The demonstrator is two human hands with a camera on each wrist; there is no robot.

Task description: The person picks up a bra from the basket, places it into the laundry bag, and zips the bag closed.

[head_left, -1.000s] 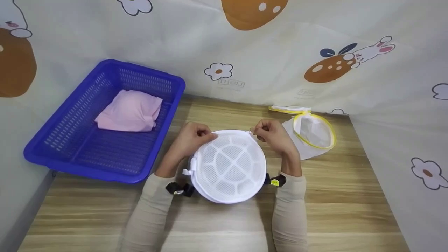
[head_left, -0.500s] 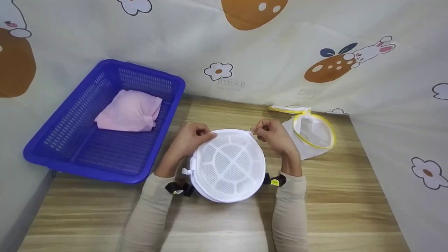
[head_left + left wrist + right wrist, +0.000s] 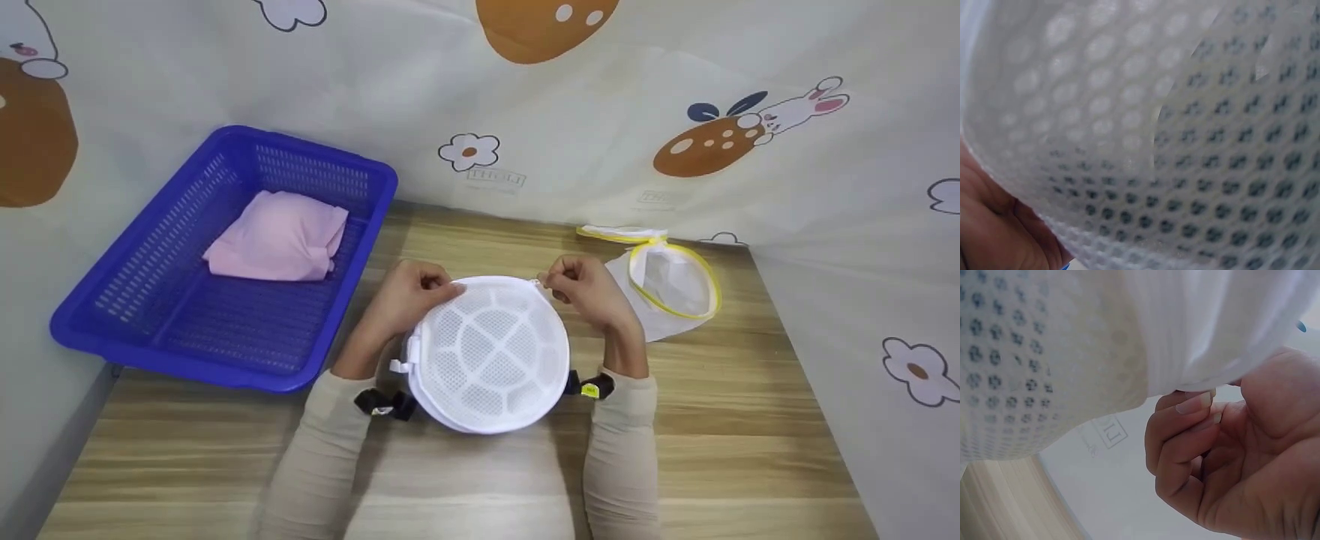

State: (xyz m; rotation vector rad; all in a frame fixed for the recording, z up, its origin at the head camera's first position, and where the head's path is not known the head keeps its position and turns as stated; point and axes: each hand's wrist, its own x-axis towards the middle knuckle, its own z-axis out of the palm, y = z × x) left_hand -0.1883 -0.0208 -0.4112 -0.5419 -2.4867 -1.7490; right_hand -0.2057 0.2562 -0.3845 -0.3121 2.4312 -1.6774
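Blue rectangular plastic basket [image 3: 244, 330] with slotted walls: stands at far left corner of wood-grain table [image 3: 720, 435]. Contents: one folded pink cloth bundle [image 3: 277, 236], lying on the basket floor toward its far right side.

Round white mesh bag [image 3: 495, 352] with spoked face: held over middle of table, face tilted up toward the head camera; contents cannot be told through the mesh. Left hand [image 3: 409, 298] pinches its far left rim between thumb and curled fingers. Right hand [image 3: 589, 296] pinches a small pale tab [image 3: 535, 283] at the far right rim, fingers curled.

White mesh pouch with yellow-edged round mouth [image 3: 660, 319]: near far right corner of table, mouth open, flap lying beside the far edge.
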